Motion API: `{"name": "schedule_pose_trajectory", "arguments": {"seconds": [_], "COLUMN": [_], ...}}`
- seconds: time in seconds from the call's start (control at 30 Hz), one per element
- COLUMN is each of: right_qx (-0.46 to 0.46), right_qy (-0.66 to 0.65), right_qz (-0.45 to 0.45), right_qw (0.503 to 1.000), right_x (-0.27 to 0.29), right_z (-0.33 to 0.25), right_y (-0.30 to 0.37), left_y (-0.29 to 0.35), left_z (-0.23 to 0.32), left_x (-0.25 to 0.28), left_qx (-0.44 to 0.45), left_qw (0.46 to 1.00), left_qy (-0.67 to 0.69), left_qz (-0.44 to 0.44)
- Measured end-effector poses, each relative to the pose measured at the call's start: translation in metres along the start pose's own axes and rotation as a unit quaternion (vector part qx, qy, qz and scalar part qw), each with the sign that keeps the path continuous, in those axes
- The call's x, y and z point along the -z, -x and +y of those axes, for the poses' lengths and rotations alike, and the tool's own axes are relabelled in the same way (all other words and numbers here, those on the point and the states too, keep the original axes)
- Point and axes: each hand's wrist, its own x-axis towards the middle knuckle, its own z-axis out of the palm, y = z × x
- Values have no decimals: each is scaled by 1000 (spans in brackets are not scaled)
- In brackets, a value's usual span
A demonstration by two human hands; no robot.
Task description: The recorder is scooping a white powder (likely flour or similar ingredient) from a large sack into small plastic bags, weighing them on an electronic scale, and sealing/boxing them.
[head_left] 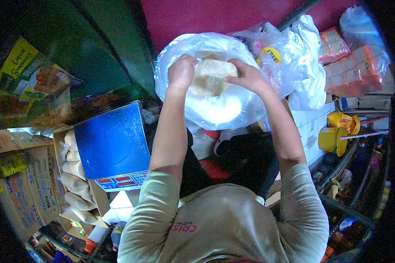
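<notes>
In front of me a large white plastic sack (224, 111) stands open, its translucent rim folded outward. Over its mouth is a small plastic bag of pale contents (215, 74), probably powder or fine grains. My left hand (183, 71) is closed at the small bag's left upper edge, its fingertips mostly hidden. From the right, my right hand (249, 78) grips the same bag, thumb on the near face and fingers behind it.
A blue-topped digital scale (112, 140) stands at my left, beside a cardboard box (101, 199) of similar filled bags (77, 182). Plastic-wrapped goods (289, 57) and orange packs (355, 72) lie at the right. Farther down are a yellow bucket (331, 139) and dark shelving (351, 210).
</notes>
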Motion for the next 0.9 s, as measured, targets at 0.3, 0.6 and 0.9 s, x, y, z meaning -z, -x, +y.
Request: {"name": "schedule_pose_trajectory", "arguments": {"seconds": [0.3, 0.6, 0.9], "right_qx": [2, 35, 26], "right_qy": [-63, -50, 29], "right_qz": [48, 55, 69], "right_qw": [997, 997, 997], "right_x": [11, 4, 7], "right_z": [-7, -10, -12], "right_y": [6, 4, -3], "left_y": [2, 3, -3], "left_z": [16, 28, 26], "left_x": [0, 2, -5], "left_qx": [-60, -75, -39], "left_qw": [997, 993, 979], "left_qy": [45, 93, 199], "left_qz": [-8, -15, -33]}}
